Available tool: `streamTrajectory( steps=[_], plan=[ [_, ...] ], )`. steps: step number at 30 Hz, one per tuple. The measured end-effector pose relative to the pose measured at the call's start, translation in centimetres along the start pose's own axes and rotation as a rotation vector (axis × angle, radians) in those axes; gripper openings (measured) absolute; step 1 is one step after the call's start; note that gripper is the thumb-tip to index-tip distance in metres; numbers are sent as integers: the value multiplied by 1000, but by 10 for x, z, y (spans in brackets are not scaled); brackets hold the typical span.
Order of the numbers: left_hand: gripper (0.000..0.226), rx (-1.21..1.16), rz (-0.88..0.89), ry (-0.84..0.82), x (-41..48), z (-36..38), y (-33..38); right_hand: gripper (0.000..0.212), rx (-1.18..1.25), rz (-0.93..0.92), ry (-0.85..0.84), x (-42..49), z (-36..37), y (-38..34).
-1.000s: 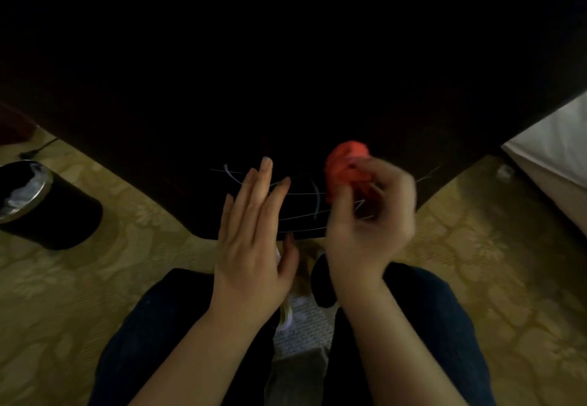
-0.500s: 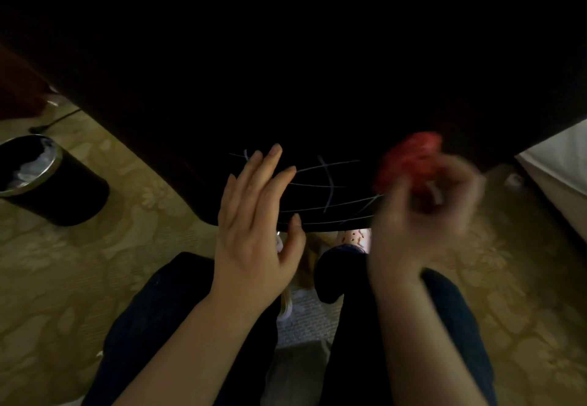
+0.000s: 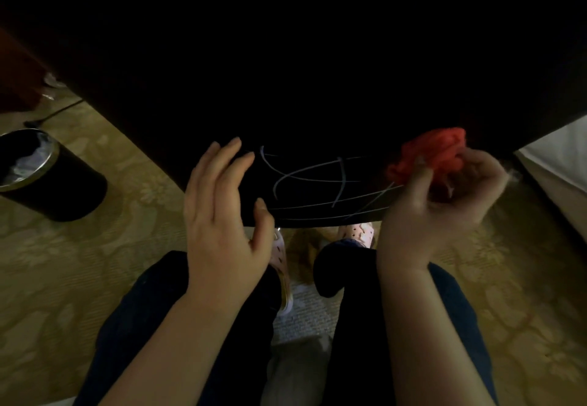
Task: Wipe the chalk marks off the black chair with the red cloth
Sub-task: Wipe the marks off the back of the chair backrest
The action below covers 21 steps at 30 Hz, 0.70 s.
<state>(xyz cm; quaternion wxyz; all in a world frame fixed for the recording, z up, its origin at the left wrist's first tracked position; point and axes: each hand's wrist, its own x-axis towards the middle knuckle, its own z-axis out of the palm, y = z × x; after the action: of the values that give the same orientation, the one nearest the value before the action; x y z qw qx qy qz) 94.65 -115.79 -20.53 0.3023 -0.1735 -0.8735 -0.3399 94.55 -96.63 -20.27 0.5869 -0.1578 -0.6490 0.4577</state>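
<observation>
The black chair (image 3: 301,88) fills the upper half of the view, its near edge facing me. White chalk marks (image 3: 320,180) cross that near edge in several curved and straight lines. My left hand (image 3: 222,212) lies flat against the chair's left side with fingers straight, beside the marks. My right hand (image 3: 441,202) grips the bunched red cloth (image 3: 428,155) at the right end of the marks, at the chair's edge. Whether the cloth touches the surface is unclear.
A black waste bin (image 3: 47,177) with a metal rim stands on the patterned carpet (image 3: 95,262) at the left. White bedding (image 3: 559,164) shows at the right edge. My knees and pink shoes (image 3: 359,231) sit just below the chair.
My right hand has carried the red cloth from the middle of the marks out to their right end. My left hand has stayed flat on the chair.
</observation>
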Motion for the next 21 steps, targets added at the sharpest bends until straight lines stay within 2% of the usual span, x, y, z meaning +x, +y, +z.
streamTrajectory(
  steps=[7,9,11,14,16,18,21],
  plan=[
    [52,36,-96,19,0,-8,-10,33,-31,-238,-332,-34,16,-18],
    [53,33,-137,64,1,-10,-12,33,-40,-233,-304,-21,8,-8],
    [54,39,-170,120,2,-12,-16,29,-53,-135,-199,-5,-3,1],
    [55,41,-227,177,4,-16,-21,34,-39,36,-25,10,-11,4],
    [55,38,-247,197,4,-18,-25,36,-35,57,14,5,-5,-2],
    [57,27,-271,206,6,-20,-30,33,-38,-8,-98,-15,6,-10],
    [59,21,-329,209,9,-22,-38,32,-34,-136,-383,-42,18,-23]
  ],
)
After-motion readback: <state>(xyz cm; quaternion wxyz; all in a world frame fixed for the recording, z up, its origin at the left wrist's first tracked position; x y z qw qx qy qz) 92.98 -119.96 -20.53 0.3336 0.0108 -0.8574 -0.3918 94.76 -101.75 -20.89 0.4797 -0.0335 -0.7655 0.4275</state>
